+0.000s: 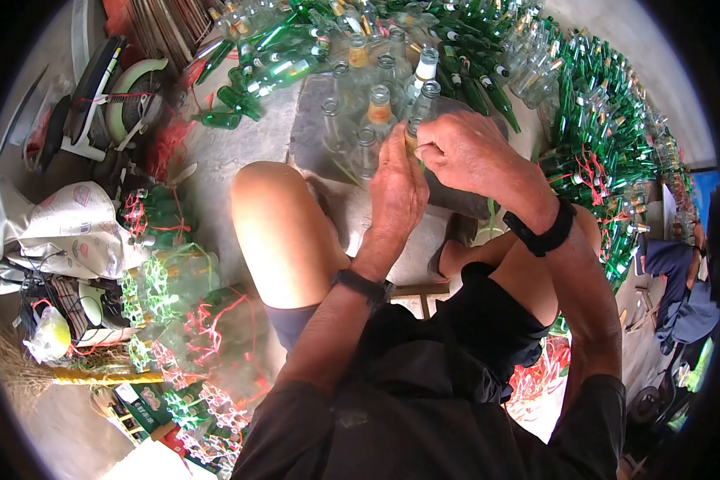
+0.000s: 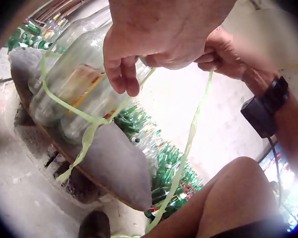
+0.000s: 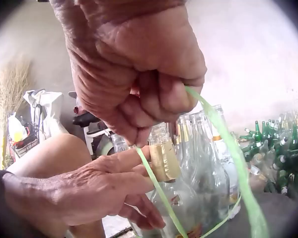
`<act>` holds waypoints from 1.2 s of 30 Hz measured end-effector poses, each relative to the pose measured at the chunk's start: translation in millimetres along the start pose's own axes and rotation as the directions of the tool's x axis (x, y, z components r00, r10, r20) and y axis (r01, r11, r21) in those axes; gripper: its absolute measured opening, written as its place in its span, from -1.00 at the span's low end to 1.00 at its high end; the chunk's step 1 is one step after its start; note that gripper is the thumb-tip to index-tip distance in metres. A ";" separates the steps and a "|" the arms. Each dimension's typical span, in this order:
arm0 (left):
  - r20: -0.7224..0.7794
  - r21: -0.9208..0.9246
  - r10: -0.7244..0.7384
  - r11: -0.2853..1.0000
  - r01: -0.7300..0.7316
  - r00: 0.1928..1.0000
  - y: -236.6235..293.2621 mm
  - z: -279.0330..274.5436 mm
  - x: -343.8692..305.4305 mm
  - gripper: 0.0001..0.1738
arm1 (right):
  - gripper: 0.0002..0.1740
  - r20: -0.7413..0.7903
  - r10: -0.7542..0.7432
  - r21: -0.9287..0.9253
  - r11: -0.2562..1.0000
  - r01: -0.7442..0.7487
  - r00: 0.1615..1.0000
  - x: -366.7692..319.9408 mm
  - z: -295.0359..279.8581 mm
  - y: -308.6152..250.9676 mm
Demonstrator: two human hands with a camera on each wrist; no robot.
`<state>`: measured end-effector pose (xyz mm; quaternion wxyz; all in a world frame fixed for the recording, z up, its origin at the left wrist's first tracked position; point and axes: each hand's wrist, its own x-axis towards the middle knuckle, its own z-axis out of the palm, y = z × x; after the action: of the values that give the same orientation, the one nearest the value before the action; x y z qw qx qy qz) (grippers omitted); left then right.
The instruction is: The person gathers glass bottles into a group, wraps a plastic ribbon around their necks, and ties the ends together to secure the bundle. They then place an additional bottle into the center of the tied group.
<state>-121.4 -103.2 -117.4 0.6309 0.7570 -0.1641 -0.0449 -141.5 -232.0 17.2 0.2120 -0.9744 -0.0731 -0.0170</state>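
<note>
Several clear glass bottles (image 1: 380, 114) stand in a tight cluster before me, with a light green plastic strip (image 2: 64, 102) running around them in the left wrist view. My right hand (image 1: 480, 156) is curled and grips the strip (image 3: 233, 153) above the near bottle; one length passes down to the bottles, another hangs loose. My left hand (image 3: 89, 191) reaches to a bottle neck wrapped in gold foil (image 3: 165, 161), its fingers fairly straight and touching the neck. The bottles rest on a grey slab (image 2: 116, 161).
Green bottles (image 1: 600, 104) are heaped to the right, with more (image 1: 284, 72) behind the cluster. A parked scooter (image 1: 96, 104) and a white sack (image 1: 76, 228) are at the left. My bare knee (image 1: 272, 200) is close beside the slab. Red plastic strips (image 1: 208, 328) lie on the floor.
</note>
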 end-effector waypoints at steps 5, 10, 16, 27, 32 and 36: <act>-0.023 0.207 0.168 0.965 -0.160 0.985 32.3 -11.3 -8.6 -0.35 | -0.84 -0.042 -0.182 -0.100 0.979 0.177 0.982 12.0 -1.1 4.2; -0.008 0.152 0.172 0.974 -0.169 0.985 30.2 -10.6 -8.5 -0.37 | -0.82 -0.009 -0.217 -0.182 0.960 0.212 0.976 21.9 -6.9 0.1; -0.032 0.142 0.103 0.985 -0.097 0.994 24.6 -7.8 -4.1 -0.50 | -0.87 -0.019 -0.271 -0.245 0.935 0.258 0.962 36.9 -9.9 -6.1; -0.024 0.046 -0.047 0.998 0.048 0.999 31.0 -4.3 -2.5 -0.65 | -0.83 0.057 -0.131 -0.028 0.991 0.132 0.990 67.3 -11.6 14.6; -0.034 0.056 -0.061 0.996 0.062 0.998 29.7 -3.6 -2.7 -0.59 | -0.70 0.057 -0.089 0.089 0.993 0.083 0.994 71.5 -6.2 29.2; -0.028 0.032 -0.055 0.998 0.056 0.998 32.3 -5.3 -3.3 -0.59 | -0.67 0.015 -0.034 0.048 0.998 0.033 0.999 64.3 -3.4 34.9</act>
<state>-129.2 -102.1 -85.5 0.6190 0.7720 -0.1354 -0.0495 -72.7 -256.2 10.1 0.2341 -0.9678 -0.0917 -0.0109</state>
